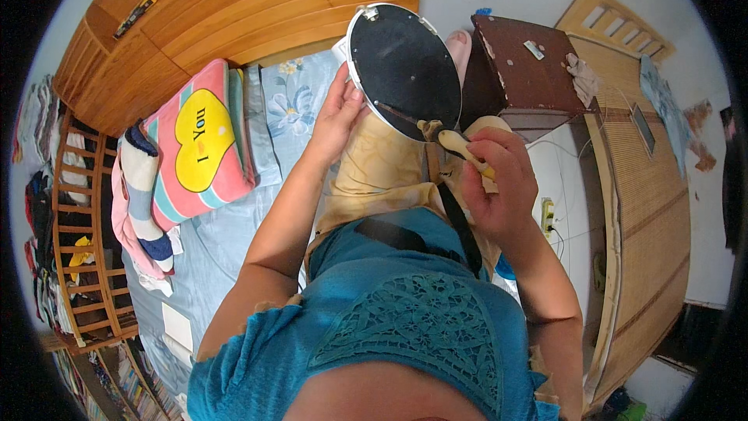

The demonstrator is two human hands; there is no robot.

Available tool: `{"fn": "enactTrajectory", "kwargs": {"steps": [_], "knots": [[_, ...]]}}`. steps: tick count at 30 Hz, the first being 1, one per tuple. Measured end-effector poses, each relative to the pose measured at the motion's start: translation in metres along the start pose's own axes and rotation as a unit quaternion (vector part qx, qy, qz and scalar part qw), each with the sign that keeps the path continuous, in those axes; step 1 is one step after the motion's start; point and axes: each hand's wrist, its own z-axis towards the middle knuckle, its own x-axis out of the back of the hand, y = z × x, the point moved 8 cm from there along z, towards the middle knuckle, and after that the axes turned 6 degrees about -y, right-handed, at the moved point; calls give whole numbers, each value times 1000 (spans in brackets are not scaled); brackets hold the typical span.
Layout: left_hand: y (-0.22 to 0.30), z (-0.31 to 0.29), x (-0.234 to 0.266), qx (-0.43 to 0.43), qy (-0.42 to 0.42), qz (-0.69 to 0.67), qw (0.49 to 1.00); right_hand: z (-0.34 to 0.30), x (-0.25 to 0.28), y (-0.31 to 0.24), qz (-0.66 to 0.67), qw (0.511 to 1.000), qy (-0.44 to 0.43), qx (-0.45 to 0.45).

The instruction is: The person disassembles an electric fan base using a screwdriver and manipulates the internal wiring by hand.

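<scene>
My left hand [340,116] is closed on the left rim of a round panel [405,63] with a black face and a white edge, tilted above my lap. Small metal clips or screws sit along its edge. In my right hand [502,179] is a screwdriver [461,147] with a pale yellow handle. Its thin dark shaft lies across the lower part of the black face, pointing up and to the left. What the tip touches is too small to tell. Some brownish material shows where the shaft meets the handle.
I sit on a bed with a blue sheet [226,253]. A folded pink blanket [204,140] with a yellow heart lies left, before a wooden headboard [273,8]. To the right stand a dark red cabinet [522,66], a power strip [548,214] and a mat-covered bed [647,211].
</scene>
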Motion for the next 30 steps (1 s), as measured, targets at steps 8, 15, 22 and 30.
{"fn": "enactTrajectory", "kwargs": {"steps": [8,15,22,30], "knots": [[-4,-1,-5,33,-5,3,999,0,-2,-2,-4,1000,-8,-1],[-8,0,-2,30,10,14,999,0,-2,-4,-2,1000,-4,12],[-8,0,-3,24,16,2,1000,-2,-3,-1,-18,1000,-8,11],[-9,2,-7,25,13,14,1000,-5,-7,-7,-32,999,-8,-35]]}}
